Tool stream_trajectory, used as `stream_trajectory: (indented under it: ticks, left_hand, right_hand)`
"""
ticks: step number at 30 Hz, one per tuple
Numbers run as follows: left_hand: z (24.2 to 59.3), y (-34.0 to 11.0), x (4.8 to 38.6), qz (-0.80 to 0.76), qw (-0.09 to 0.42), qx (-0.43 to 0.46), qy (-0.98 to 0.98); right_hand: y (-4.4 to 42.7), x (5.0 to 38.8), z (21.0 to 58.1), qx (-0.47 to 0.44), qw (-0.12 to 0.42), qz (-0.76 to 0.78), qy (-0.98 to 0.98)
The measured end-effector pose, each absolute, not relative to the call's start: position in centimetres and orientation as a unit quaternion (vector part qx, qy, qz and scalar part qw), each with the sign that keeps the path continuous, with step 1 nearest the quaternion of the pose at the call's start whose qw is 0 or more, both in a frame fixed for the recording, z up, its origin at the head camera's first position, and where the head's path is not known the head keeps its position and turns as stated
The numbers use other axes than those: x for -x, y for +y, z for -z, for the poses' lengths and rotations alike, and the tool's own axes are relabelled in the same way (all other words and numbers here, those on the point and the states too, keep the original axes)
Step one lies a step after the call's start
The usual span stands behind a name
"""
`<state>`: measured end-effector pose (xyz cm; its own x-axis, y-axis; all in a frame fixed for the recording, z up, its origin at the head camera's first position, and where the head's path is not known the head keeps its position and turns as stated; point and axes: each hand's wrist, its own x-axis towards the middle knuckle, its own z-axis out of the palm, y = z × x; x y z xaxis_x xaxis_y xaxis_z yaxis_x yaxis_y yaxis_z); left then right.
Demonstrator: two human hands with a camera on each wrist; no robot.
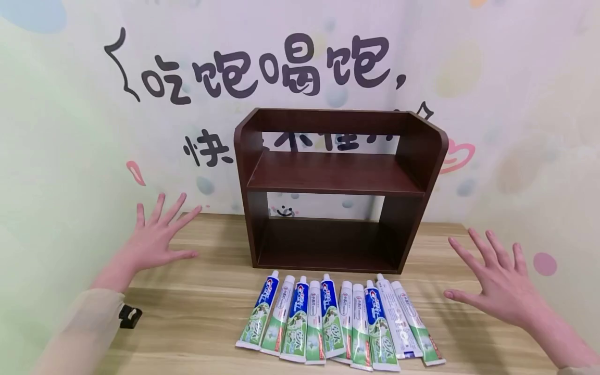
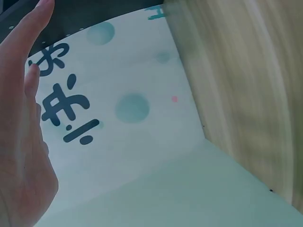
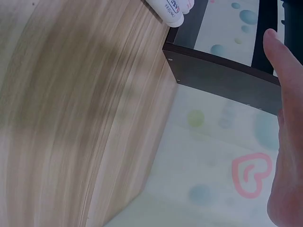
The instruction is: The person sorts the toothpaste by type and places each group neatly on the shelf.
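In the head view my left hand (image 1: pixel 152 240) hovers over the left side of the table with its fingers spread, touching nothing. Over the right side, my right hand (image 1: pixel 501 281) is likewise spread wide and holds nothing. Between them several toothpaste tubes (image 1: pixel 333 317) lie side by side in a row, caps toward the back. Some have blue and green fronts; others are white and green. A dark brown two-tier shelf (image 1: pixel 335 172) stands upright just behind the row. The right wrist view catches a few tube caps (image 3: pixel 176 20) beside the shelf's corner.
The wood-grain table (image 1: pixel 187 323) meets a printed wall (image 1: pixel 154 130) with large dark lettering at the back. Pale side walls rise at left and right. A black band (image 1: pixel 129 316) sits at my left wrist.
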<state>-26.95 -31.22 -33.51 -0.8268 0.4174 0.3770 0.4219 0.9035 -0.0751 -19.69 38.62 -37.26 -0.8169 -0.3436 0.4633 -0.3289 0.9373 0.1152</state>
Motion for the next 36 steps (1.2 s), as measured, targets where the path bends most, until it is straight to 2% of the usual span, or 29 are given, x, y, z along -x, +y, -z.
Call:
stream_trajectory:
  ticks: [18, 27, 36]
  left_hand:
    - [29.3, -31.1, 27.9, 0.057, 0.218, 0.209, -0.952]
    - [26.4, -30.4, 29.1, 0.057, 0.259, 0.234, -0.935]
    - [23.1, -29.3, 29.7, 0.086, 0.242, 0.222, -0.941]
  right_hand:
    - [37.6, 19.6, 37.2, -0.184, 0.245, 0.009, -0.952]
    - [37.4, 19.7, 37.2, -0.190, 0.250, 0.005, -0.949]
    - [37.0, 19.8, 37.5, -0.197, 0.250, 0.006, -0.948]
